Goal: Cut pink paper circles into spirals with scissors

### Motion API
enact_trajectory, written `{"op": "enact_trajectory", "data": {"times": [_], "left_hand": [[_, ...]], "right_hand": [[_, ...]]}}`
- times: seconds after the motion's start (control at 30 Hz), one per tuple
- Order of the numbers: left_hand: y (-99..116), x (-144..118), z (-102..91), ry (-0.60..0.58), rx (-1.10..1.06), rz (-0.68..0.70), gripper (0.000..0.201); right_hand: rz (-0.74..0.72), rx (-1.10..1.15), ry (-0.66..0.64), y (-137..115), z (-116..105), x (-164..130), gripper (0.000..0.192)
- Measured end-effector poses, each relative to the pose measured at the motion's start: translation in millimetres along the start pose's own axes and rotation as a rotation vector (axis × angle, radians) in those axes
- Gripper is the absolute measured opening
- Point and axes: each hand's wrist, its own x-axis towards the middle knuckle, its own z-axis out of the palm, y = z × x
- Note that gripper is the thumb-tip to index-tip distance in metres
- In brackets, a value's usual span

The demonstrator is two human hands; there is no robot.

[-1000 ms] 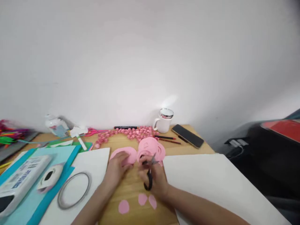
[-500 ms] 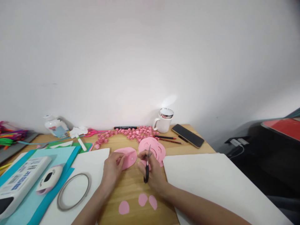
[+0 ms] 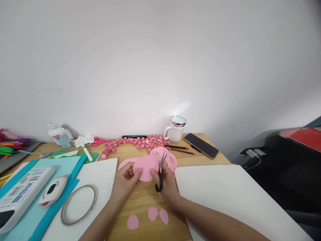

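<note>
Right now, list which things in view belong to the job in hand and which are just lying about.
Likely in the job:
- pink paper, held in the left hand and right hand
- black-handled scissors, in the right hand
- small pink paper pieces

Seemingly just lying about:
- white mug
- phone
- white bottle

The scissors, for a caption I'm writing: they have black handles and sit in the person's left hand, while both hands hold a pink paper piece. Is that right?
Not quite: the black-handled scissors are in the right hand, not the left hand, as the head view shows. Both hands do hold the pink paper piece.
</note>
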Motion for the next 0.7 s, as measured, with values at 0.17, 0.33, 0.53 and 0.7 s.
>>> {"op": "enact_trajectory", "data": {"times": [0.17,0.33,0.53,0.7], "left_hand": [[0.8,-0.2,-1.6,-0.053,-0.069,-0.121,0.023],[-1.9,1.6,-7.2,0.159,-0.31,-0.044,0.016],[-1.3,0.4,-6.7,0.151,-0.235,-0.087,0.019],[4.6,-2.8,-2.2,0.093,-0.225,-0.086,0.017]], "right_hand": [[0.003,0.085,-0.083,-1.8,0.6,0.8,0.021],[0.063,0.183,-0.331,4.2,1.8,-1.6,0.029],[0.041,0.185,-0.404,4.7,2.2,-2.7,0.032],[0.018,0.234,-0.399,2.3,3.5,-1.3,0.039]]}}
